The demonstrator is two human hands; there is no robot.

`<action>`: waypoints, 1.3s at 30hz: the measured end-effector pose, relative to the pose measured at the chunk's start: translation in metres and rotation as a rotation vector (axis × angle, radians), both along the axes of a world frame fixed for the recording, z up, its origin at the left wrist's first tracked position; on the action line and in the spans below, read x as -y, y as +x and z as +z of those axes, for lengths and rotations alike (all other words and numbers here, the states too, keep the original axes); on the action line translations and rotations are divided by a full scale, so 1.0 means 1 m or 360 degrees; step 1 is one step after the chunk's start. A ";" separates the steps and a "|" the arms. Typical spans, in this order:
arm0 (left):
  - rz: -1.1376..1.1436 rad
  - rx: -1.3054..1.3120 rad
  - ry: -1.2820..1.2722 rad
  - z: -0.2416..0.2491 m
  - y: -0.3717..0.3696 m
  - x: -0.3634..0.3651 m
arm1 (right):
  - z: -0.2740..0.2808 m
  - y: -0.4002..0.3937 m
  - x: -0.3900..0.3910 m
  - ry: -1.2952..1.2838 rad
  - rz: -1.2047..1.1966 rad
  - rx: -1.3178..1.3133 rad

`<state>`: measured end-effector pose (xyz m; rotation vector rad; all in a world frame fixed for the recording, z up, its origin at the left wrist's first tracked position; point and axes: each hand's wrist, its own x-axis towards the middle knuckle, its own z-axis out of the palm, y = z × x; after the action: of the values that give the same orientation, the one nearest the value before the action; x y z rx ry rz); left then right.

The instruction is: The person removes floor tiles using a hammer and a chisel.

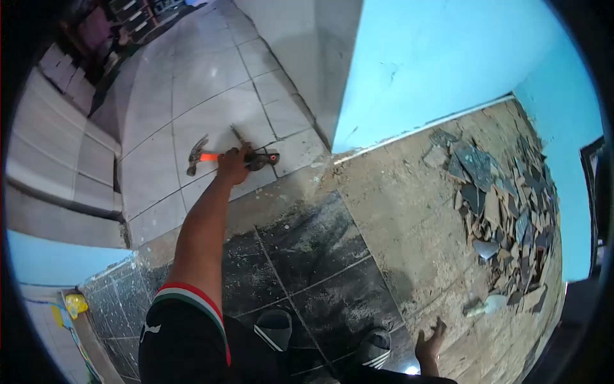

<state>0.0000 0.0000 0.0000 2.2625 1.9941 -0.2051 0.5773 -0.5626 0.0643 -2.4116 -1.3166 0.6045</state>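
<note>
My left hand [233, 168] reaches out over the white tiles, its fingers closed around the handle of a claw hammer [209, 157] with an orange shaft and a dark grip. The steel head points left and the grip end sticks out to the right of the hand. A thin pointed metal tool, like a chisel [236, 133], shows just beyond my fingers, its other end hidden by the hand. Low at the right, my right hand [431, 344] hangs above the bare floor with fingers apart, holding nothing.
Broken tile pieces [495, 198] are heaped along the blue wall [441, 57]. A pale bottle-like item [489, 305] lies near the heap. Dusty black tiles [300, 237] lie beneath my sandalled feet, bordering the stripped floor [396, 211]. A wall corner juts out ahead.
</note>
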 end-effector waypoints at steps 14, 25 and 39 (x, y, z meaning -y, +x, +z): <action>-0.0985 0.0631 -0.0381 0.037 0.108 0.159 | 0.033 -0.064 -0.087 -0.0201 0.0964 -0.0112; -0.1703 0.1420 -0.1140 0.023 0.260 0.358 | 0.025 -0.085 -0.087 -0.0711 -0.0038 -0.2137; -0.1724 0.0938 -0.1410 0.079 0.298 0.382 | 0.002 -0.076 -0.087 -0.0438 -0.0634 -0.2227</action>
<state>0.2977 -0.3824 0.0791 2.0915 0.1647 -0.3482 0.5012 -0.4751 0.0667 -1.5392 -0.1468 1.8774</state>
